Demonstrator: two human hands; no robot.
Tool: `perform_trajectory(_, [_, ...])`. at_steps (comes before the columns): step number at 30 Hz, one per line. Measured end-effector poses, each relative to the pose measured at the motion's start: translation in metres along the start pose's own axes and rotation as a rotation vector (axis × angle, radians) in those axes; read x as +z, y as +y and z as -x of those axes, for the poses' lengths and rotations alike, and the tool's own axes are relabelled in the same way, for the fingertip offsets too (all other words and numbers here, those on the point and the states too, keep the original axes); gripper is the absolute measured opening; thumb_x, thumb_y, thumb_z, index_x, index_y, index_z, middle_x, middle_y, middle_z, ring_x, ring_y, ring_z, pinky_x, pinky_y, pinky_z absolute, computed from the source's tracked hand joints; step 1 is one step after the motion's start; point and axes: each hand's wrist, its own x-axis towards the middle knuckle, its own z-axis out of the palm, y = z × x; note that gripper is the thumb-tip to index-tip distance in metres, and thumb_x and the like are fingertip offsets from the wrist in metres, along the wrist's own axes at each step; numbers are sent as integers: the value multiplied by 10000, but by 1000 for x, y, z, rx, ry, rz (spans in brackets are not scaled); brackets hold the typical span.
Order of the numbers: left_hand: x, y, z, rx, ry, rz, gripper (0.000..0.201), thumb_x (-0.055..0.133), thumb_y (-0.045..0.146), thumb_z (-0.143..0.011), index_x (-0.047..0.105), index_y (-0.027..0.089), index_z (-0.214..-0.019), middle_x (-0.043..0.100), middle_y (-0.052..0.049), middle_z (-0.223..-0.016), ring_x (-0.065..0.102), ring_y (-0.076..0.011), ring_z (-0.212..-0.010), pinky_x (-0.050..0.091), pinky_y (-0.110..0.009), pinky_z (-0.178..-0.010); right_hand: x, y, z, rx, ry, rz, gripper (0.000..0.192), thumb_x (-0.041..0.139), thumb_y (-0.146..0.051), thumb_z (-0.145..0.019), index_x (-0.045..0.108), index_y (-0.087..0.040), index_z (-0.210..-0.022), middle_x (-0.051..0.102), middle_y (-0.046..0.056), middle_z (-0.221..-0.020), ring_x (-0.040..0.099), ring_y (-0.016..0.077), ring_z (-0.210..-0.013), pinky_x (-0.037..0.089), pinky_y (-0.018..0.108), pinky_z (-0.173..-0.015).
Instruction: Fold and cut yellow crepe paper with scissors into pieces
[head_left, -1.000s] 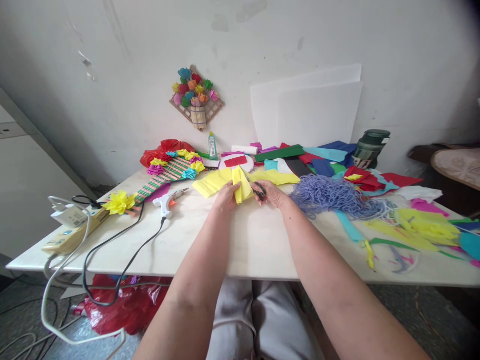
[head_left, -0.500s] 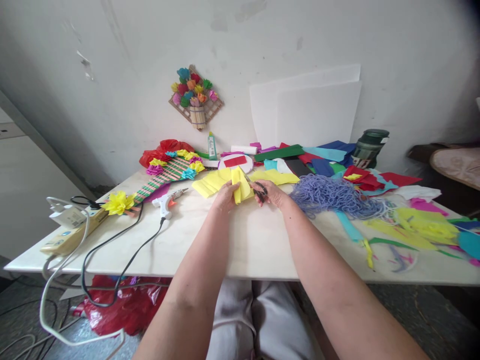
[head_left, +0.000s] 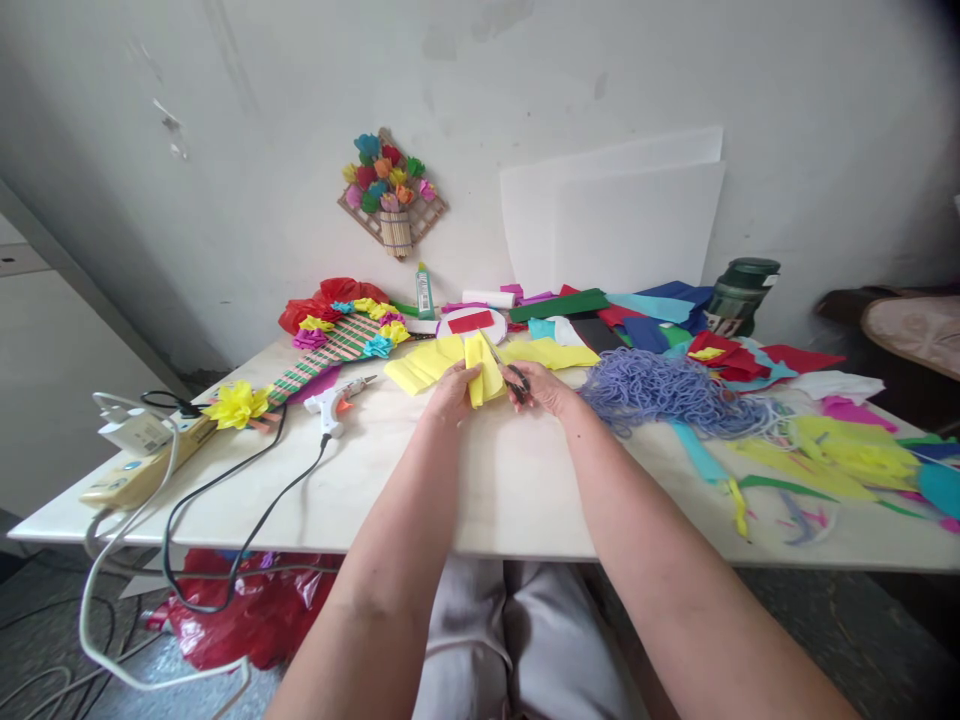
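Yellow sheet point(head_left: 485, 372): matt paper. Tabletop point(head_left: 517, 500): smooth, faintly glossy. Red bag point(head_left: 244, 625): shiny plastic.

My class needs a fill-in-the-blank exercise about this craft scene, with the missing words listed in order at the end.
1. The right hand holds a pair of black-handled ____.
2. The paper in the left hand is coloured ____.
3. The glue gun lies on the person's ____ side.

Missing words: scissors; yellow; left.

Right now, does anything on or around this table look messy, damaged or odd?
Yes. The purple yarn lies in a loose tangle on the right of the table. The black cord from the glue gun sags below the front edge and might snag. High on the left, a patch of the wall looks peeled.
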Motion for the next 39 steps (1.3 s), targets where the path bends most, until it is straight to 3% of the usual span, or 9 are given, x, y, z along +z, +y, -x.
perform_trajectory(39, [2, 2, 0, -9, 28, 24, 155, 520, 85, -709, 569, 99, -856, 655, -88, -726, 634, -204, -771, 472, -366, -810, 5, 7, -9, -33, 44, -101, 300, 566, -454, -706, 434, -187, -670, 475, -70, -452, 417, 55, -308, 226, 160, -273])
